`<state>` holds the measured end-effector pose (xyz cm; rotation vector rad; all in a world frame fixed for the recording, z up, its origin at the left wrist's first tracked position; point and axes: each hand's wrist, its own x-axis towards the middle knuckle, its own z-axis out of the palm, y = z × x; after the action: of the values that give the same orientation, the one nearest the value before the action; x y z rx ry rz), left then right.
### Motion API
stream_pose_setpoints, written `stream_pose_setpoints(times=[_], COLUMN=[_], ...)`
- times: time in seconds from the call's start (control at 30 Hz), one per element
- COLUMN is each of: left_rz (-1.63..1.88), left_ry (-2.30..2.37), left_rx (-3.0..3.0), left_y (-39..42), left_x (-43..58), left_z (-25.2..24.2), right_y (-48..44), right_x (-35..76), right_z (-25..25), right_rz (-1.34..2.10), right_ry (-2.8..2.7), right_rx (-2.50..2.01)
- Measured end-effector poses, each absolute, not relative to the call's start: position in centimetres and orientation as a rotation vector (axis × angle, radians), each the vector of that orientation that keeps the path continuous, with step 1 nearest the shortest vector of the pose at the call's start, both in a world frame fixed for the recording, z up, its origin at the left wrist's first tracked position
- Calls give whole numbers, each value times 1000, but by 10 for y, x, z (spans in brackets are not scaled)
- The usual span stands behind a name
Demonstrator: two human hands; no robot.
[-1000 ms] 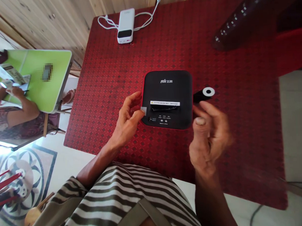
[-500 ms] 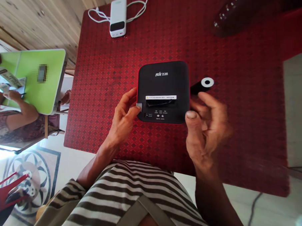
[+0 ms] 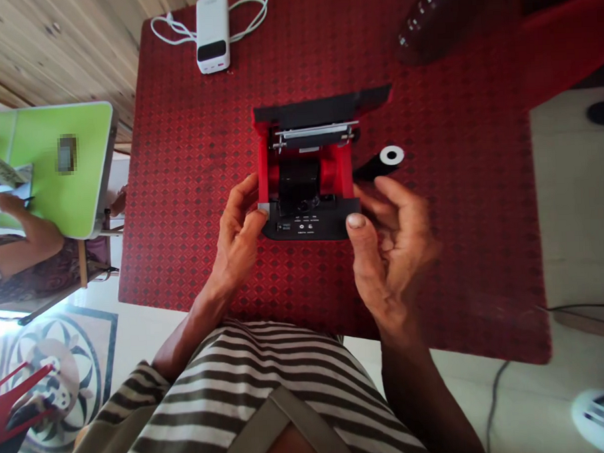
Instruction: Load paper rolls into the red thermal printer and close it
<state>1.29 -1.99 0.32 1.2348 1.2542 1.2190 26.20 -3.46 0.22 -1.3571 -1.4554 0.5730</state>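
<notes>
A small black printer (image 3: 309, 223) sits on the red patterned table (image 3: 189, 164) with its lid (image 3: 321, 109) swung up and back, showing a red inner bay and a metal roller bar. My left hand (image 3: 239, 232) rests against the printer's left side, thumb on a grey latch at its corner. My right hand (image 3: 390, 243) hovers at the printer's right side, fingers loosely curled and apart, holding nothing. A black roll with a white end (image 3: 382, 161) lies just right of the printer, behind my right fingers.
A white power bank (image 3: 212, 33) with a white cable lies at the table's far edge. A dark long object (image 3: 438, 20) lies at the far right. Left of the table, another person sits at a green table (image 3: 44, 164).
The printer's lid has sprung open from flat shut to standing up. My left thumb stayed on the side latch; my right hand moved slightly closer to the printer.
</notes>
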Motion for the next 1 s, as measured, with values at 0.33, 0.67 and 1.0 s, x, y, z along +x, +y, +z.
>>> stream_pose_setpoints(times=[0.33,0.67,1.0], left_rz=[1182,1188,1269], left_ry=[1396,1352,1322], left_rx=[1358,1371,1421], left_y=[-49,-49,-47], left_x=[21,9,14], left_z=[11,0,-5], right_y=[-37,-8,75], right_x=[262,278,242], right_z=[20,63,68], right_rz=[500,240,248], right_ry=[-1551,-1821,-2512], right_rx=[-1377,-1299,-1201])
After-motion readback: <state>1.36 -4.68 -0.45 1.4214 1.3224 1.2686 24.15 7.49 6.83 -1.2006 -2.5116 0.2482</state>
